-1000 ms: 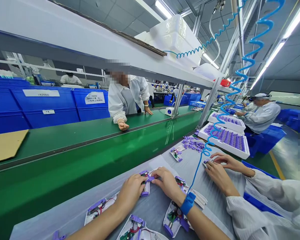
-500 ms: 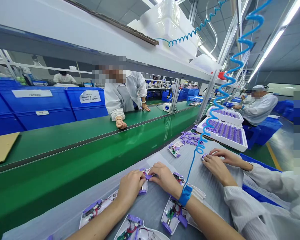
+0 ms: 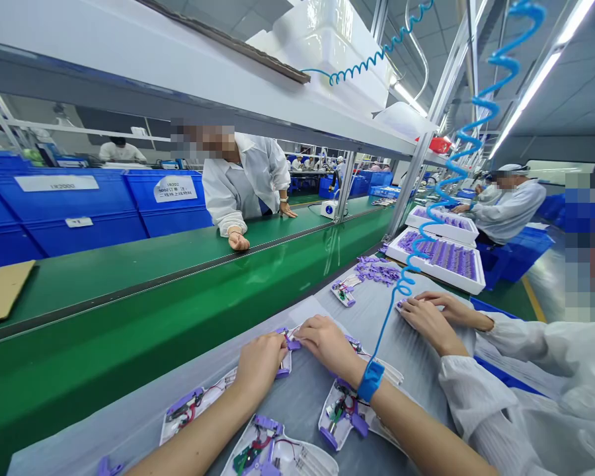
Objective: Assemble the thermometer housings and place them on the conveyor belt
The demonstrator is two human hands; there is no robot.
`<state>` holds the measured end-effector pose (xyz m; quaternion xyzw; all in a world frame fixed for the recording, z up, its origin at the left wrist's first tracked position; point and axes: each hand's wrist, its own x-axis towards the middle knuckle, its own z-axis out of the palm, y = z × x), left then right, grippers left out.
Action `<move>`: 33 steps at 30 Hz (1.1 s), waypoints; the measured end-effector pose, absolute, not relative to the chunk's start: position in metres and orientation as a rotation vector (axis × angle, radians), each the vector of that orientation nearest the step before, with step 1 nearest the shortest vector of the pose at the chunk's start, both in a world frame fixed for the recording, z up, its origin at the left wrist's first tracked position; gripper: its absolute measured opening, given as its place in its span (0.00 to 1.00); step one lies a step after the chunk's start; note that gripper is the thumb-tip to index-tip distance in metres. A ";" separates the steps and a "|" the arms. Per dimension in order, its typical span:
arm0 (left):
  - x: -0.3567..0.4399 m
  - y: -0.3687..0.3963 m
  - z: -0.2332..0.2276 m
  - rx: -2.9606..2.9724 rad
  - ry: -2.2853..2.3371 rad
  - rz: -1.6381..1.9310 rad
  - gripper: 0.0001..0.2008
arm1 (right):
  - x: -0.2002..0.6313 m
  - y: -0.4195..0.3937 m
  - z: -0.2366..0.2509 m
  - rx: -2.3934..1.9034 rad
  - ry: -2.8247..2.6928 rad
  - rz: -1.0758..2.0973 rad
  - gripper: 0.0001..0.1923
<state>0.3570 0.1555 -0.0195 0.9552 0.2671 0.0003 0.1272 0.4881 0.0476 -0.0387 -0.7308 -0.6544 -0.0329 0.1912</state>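
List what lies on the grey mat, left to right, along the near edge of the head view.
Open housing with red wires → housing with green board → left hand → right hand → blue wrist strap → co-worker's hands.

Both hands together, fingers pinched

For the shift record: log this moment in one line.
left hand on white shell half | right hand pinching purple part | grey mat
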 end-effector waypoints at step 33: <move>0.081 0.176 0.002 2.505 0.872 0.076 0.20 | 0.295 0.009 0.019 -1.684 -1.908 0.279 0.06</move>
